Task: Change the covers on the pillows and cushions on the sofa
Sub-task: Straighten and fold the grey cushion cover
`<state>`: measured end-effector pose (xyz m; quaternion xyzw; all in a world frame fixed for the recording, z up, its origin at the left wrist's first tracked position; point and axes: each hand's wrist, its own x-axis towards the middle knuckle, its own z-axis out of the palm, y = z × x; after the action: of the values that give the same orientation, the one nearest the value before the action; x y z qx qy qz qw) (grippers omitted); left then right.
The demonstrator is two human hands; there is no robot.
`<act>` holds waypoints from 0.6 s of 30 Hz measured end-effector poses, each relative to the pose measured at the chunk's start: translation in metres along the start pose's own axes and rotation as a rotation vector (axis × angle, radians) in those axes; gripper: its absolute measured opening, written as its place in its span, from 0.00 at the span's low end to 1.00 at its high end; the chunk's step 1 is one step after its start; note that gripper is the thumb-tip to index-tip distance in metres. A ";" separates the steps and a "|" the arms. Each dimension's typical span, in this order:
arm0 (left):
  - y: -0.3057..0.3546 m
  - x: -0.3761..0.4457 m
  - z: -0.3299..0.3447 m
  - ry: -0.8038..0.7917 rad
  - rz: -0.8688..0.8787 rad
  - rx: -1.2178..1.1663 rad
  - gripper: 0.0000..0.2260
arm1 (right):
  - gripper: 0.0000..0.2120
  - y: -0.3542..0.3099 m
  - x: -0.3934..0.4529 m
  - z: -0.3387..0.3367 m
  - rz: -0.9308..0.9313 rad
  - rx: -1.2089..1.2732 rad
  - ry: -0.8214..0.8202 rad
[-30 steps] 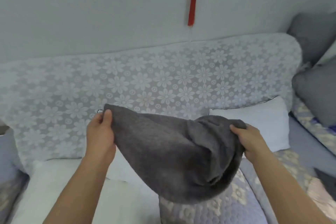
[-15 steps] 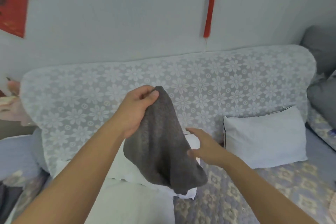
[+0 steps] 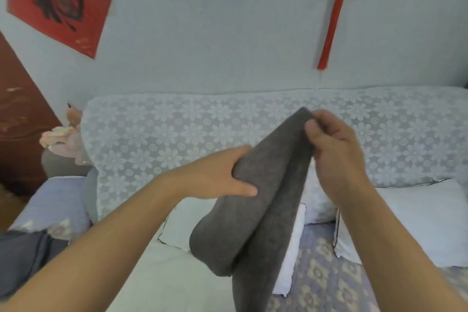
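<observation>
1. We start at our right hand point(image 3: 334, 149): its thumb and fingertips are pressed together on the top corner of the grey cover point(image 3: 266, 197), pinching the cloth at its highest point.
2. Our left hand point(image 3: 220, 175) grips the same cover lower down and to the left, thumb across the front of the bunched fabric and fingers wrapped behind it.
3. From the right-hand pinch the cover hangs down and to the left, in the air in front of us, above the sofa point(image 3: 177, 139) seat. Its long axis runs steeply from the upper right to the lower middle of the view.
4. The fabric falls in two folds, one ending in a rounded lobe and the other running out of the bottom of the view; we cannot tell for sure where the opening lies.
5. Both hands are on the cover; the right holds the top end, the left sits nearer the hanging bulk.
6. The bare white pillow point(image 3: 182, 223) lies on the seat directly behind and below the cover, a second white pillow point(image 3: 410, 220) to the right, so we judge the cover must be opened downward toward them.
</observation>
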<state>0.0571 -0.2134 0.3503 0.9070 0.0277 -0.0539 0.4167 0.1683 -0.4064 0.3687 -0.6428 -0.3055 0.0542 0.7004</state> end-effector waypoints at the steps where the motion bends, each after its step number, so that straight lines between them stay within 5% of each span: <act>1: -0.012 -0.002 0.006 -0.095 -0.053 0.022 0.16 | 0.13 -0.003 0.002 -0.009 0.010 0.003 0.078; 4: -0.047 -0.008 0.020 -0.284 -0.147 0.076 0.13 | 0.12 -0.006 0.014 -0.040 0.053 -0.070 0.289; 8: -0.085 -0.001 0.056 -0.286 -0.138 0.085 0.05 | 0.12 -0.009 0.018 -0.065 0.123 0.007 0.449; 13: -0.090 0.011 0.135 -0.158 -0.129 -0.623 0.09 | 0.12 -0.009 0.007 -0.077 0.152 -0.098 0.438; 16: -0.078 0.017 0.167 -0.333 -0.115 -0.879 0.08 | 0.12 -0.009 0.002 -0.087 0.127 -0.137 0.454; 18: -0.070 0.022 0.184 -0.470 -0.089 -0.936 0.16 | 0.12 -0.011 0.002 -0.093 0.129 -0.142 0.485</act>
<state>0.0586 -0.3072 0.1755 0.5852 -0.0067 -0.2554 0.7696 0.2131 -0.4881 0.3810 -0.7027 -0.0900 -0.0783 0.7014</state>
